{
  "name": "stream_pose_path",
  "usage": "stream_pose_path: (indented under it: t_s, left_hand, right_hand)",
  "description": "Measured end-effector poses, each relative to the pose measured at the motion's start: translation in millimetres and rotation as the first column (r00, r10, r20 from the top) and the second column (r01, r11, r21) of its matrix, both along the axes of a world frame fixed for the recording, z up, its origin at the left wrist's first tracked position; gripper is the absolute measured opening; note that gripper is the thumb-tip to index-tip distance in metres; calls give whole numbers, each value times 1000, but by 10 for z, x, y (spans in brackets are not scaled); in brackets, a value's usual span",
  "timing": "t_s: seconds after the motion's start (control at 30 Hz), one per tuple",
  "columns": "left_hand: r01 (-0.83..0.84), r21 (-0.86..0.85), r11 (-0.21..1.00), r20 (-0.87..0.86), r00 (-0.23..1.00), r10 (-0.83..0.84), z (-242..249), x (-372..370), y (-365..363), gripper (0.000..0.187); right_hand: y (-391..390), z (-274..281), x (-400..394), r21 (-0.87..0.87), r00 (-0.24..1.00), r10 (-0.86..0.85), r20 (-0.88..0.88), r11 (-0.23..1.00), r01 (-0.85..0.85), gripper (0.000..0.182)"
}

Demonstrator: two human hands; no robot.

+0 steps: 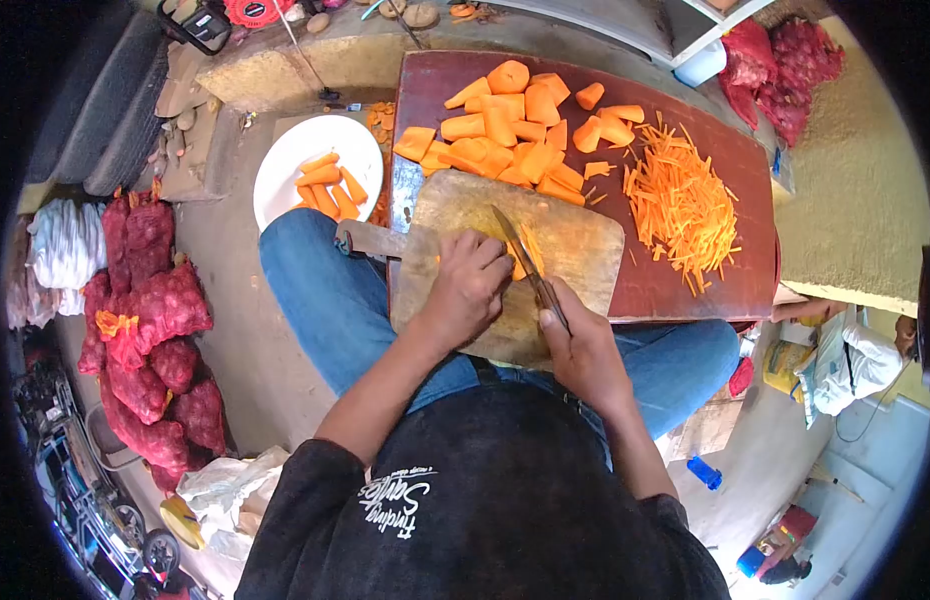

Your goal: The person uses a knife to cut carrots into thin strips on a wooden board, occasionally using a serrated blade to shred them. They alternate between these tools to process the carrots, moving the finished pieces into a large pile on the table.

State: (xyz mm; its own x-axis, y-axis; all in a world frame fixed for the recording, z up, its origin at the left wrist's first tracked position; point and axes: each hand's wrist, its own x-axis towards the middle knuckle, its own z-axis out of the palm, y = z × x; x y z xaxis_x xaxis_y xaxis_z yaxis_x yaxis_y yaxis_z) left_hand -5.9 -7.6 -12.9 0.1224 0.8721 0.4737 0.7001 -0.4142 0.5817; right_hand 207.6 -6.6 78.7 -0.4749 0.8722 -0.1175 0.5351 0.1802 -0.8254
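A: Log the hands first.

B: Your left hand (pixel 472 283) sits at frame centre, fingers curled down onto a carrot slice (pixel 522 262) on the board (pixel 585 240); it pins the slice flat rather than lifting it. Your right hand (pixel 582 345) is just right of it and lower, closed tight around the handle of the knife (pixel 520 255), forefinger laid along the spine.

A: Blade position?

B: The blade runs up and left from your right hand, tip toward the board's upper middle. Its edge lies across the slice, right beside your left fingertips. I cannot tell whether it has cut through.

A: And the board?

B: It rests on the near edge of the red table (pixel 685 285), overhanging your lap. 1 handle end sticks out at its left, over your knee.

A: Stock on the table?

B: Carrot chunks (pixel 515 120) are heaped in the upper middle of the frame, touching the board's far edge. Strips (pixel 685 200) are piled at upper right, apart from the board.

A: Anything else?

B: A white plate (pixel 285 165) at upper left, left of the table, holds several carrot pieces (pixel 327 185). Red mesh sacks (pixel 150 340) fill the left edge of the frame, and more lie at the upper right corner. A person sits at the right edge, well apart from you.
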Motion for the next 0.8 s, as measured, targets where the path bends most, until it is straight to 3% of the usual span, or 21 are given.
stream_pose_path:
  t_s: [0.17, 0.37, 0.57, 0.8]
  left_hand:
    - [18, -1, 1000, -17, 1000, -18, -33, -24, 16, 23]
    - [-2, -3, 1000, 2, 1000, 2, -43, -7, 10, 23]
    - [-3, 21, 1000, 6, 1000, 3, -102, 4, 16, 24]
    - [4, 6, 1000, 8, 1000, -4, -79, 4, -9, 23]
  right_hand:
    - [167, 7, -68, -63, 1000, 3, 10, 998, -3, 42]
    - [-20, -122, -7, 47, 999, 31, 29, 998, -32, 44]
    - [205, 25, -163, -130, 1000, -12, -8, 991, 11, 44]
    - [59, -103, -74, -78, 1000, -18, 2, 997, 18, 43]
